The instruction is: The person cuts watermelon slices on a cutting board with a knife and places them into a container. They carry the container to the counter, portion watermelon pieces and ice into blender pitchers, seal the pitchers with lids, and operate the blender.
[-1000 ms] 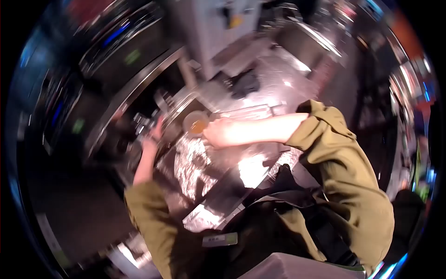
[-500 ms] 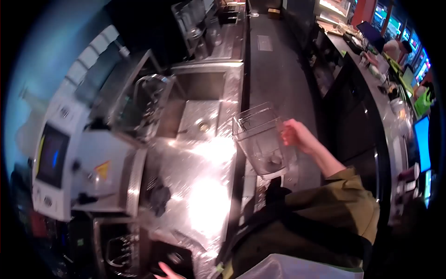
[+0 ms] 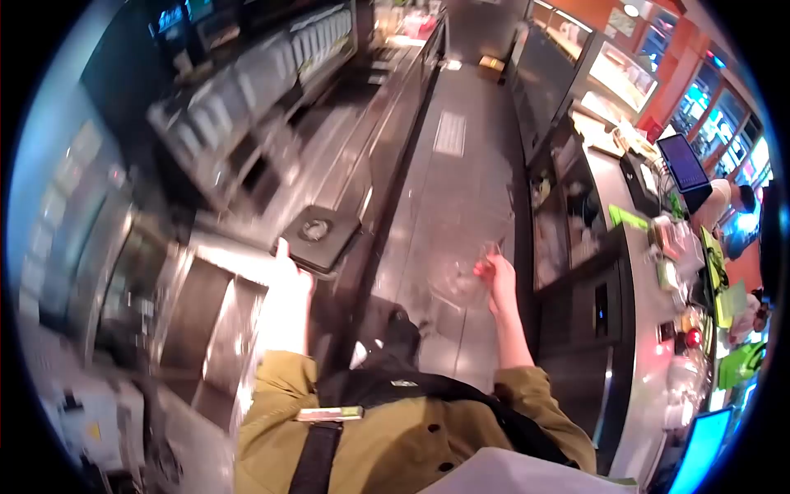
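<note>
Looking down from the head camera, I see two bare hands in rolled olive sleeves (image 3: pixel 527 395) reaching forward in a narrow kitchen aisle. The right hand (image 3: pixel 497 278) is closed, fingers curled around the edge or handle of a clear container (image 3: pixel 455 281); motion blur and transparency hide which part it grips. The container is in front of the grey tiled floor (image 3: pixel 448 185), to the left of that hand. The left hand (image 3: pixel 288 288), washed out by glare, meets the near left corner of a dark square lid (image 3: pixel 336 240) with a round, shiny piece (image 3: pixel 316 230) at its middle; I cannot tell how firmly the fingers close on it. The lid lies in front of the edge of a long metal counter (image 3: pixel 325 144). Farther up that side, a rack (image 3: pixel 234 103) of translucent containers is blurred. Lower left are a metal sink (image 3: pixel 196 317) and a white machine (image 3: pixel 89 428) with a yellow mark. On the right, beyond a dark cabinet (image 3: pixel 580 321), a grey counter (image 3: pixel 648 309) bears mixed items, with a bright blue screen (image 3: pixel 704 449) near its lower end. Another person (image 3: pixel 714 204) is beyond its upper part.
</note>
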Motion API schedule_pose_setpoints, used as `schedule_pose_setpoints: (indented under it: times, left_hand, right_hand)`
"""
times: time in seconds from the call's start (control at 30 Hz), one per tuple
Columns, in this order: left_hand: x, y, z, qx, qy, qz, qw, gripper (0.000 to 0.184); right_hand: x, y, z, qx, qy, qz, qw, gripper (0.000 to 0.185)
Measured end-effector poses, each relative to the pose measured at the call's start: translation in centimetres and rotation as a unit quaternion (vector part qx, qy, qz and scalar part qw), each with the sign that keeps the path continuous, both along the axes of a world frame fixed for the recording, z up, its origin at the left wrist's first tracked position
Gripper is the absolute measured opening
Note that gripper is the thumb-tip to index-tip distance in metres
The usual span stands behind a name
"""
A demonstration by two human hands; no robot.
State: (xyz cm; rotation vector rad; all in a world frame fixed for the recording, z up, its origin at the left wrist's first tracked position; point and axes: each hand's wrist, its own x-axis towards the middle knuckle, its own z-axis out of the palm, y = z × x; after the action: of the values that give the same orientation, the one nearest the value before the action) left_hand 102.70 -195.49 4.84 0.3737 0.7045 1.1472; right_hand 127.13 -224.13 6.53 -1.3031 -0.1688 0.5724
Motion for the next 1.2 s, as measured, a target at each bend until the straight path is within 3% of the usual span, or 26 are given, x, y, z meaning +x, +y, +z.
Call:
schedule_pose_setpoints:
  times: [0.1, 0.17, 0.23, 0.3, 0.33, 0.37, 0.4, 0.43, 0.47, 0.5, 0.57, 0.6, 0.63, 0.67, 0.7, 0.73, 0.8, 0.87, 0.93, 1.03, 1.2]
  left_hand:
    - [15.2, 10.8, -5.2, 0.065, 0.003, 0.071, 0.995, 0.045]
    - [19.2, 20.4, -13.1, 0.089, -0.077, -0.012, 0.993, 0.048]
    - [22.2, 25.2, -16.9, 0.168, -0.034, 0.01, 0.985, 0.054]
    - [27.5, 20.9, -5.4, -0.025, 0.173, 0.12, 0.977, 0.053]
    - [29.4, 23.3, -6.4, -0.074, 0.15, 0.19, 0.967, 0.056]
    - [30.0, 25.8, -8.2, -0.078, 0.305, 0.265, 0.911, 0.064]
    - [31.6, 25.6, -6.9, -0.054, 0.494, 0.335, 0.801, 0.07]
    - [33.1, 25.4, -5.6, -0.088, 0.665, 0.391, 0.63, 0.077]
    - [35.0, 25.3, -5.3, -0.093, 0.745, 0.439, 0.493, 0.071]
    - [37.7, 24.7, -3.6, 0.033, 0.782, 0.545, 0.302, 0.05]
    - [43.9, 26.7, -3.3, 0.22, 0.658, 0.546, 0.468, 0.029]
    - [49.3, 28.4, -3.5, 0.228, 0.62, 0.414, 0.627, 0.023]
    - [54.7, 30.1, -3.8, 0.187, 0.572, 0.273, 0.75, 0.016]
    - [63.0, 31.5, -3.9, 0.201, 0.479, 0.224, 0.825, 0.017]
    - [70.4, 31.8, -1.2, 0.183, 0.364, 0.066, 0.911, 0.019]
    - [77.0, 32.5, 2.0, 0.193, 0.395, -0.07, 0.895, 0.019]
    - [88.9, 35.9, 2.8, 0.212, 0.326, -0.151, 0.909, 0.019]
    - [99.3, 41.2, 1.9, 0.282, 0.333, -0.271, 0.858, 0.022]
    - [110.6, 46.3, 1.1, 0.337, 0.301, -0.306, 0.838, 0.02]
    - [127.5, 50.6, 4.1, 0.292, 0.211, -0.318, 0.877, 0.046]
    - [149.1, 61.9, 2.9, 0.268, 0.183, -0.365, 0.873, 0.045]
  right_hand:
    - [12.4, 3.6, 0.3, -0.026, -0.004, -0.019, 0.999, 0.021]
    - [19.5, 3.7, 1.2, -0.047, -0.007, -0.033, 0.998, 0.021]
    - [26.3, 5.3, 1.4, -0.045, -0.008, -0.056, 0.997, 0.021]
    - [33.4, 6.7, 0.6, -0.026, -0.032, -0.074, 0.996, 0.019]
    - [37.2, 7.6, 0.0, -0.004, -0.029, -0.075, 0.997, 0.018]
    - [40.6, 8.9, 0.3, -0.023, -0.028, -0.075, 0.997, 0.015]
    - [44.4, 10.4, -0.3, -0.024, -0.029, -0.071, 0.997, 0.014]
    - [48.5, 11.6, -0.6, -0.029, -0.031, -0.066, 0.997, 0.013]
    - [52.7, 13.5, -0.6, -0.041, -0.045, -0.05, 0.997, 0.012]
    - [56.7, 15.7, -0.4, -0.058, -0.054, -0.03, 0.996, 0.012]
    - [64.7, 22.0, 1.2, -0.046, -0.041, -0.004, 0.998, 0.014]
    - [68.9, 25.7, 1.4, -0.051, -0.046, 0.018, 0.997, 0.015]
    - [73.5, 29.7, 1.3, -0.055, -0.052, 0.038, 0.996, 0.017]
    - [77.8, 33.9, 1.2, -0.051, -0.055, 0.054, 0.996, 0.018]
    - [81.6, 37.9, 1.1, -0.048, -0.057, 0.07, 0.995, 0.02]
    - [85.5, 41.6, 1.2, -0.048, -0.057, 0.073, 0.995, 0.02]
    - [93.1, 49.4, 1.9, -0.018, -0.051, 0.091, 0.994, 0.02]
    - [101.3, 56.0, 1.1, 0.003, -0.055, 0.114, 0.992, 0.02]
    - [108.6, 62.3, 0.1, 0.066, -0.06, 0.118, 0.989, 0.021]
    - [118.2, 69.2, 3.6, 0.108, -0.021, 0.096, 0.989, 0.02]
    - [138.3, 78.3, 5.3, 0.168, -0.071, 0.093, 0.979, 0.018]
